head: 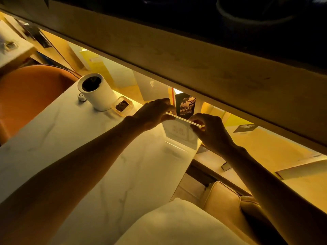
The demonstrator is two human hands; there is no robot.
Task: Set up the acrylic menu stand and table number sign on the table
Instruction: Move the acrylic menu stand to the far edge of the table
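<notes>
A clear acrylic stand [178, 134] with a pale printed card inside stands upright near the far right corner of the white marble table [74, 138]. My left hand [154, 113] pinches its top edge at the left end. My right hand [208, 130] pinches the same top edge at the right end. Behind the stand, a dark printed card [185, 105] and a white card [154, 89] lean against the lit wall.
A white cylindrical container [95, 91] and a small yellow-rimmed dish of dark pieces [122, 106] sit at the table's far left. An orange chair [30, 96] is left of the table, a cream cushioned seat [221, 202] at its right. A wooden shelf [177, 50] overhangs.
</notes>
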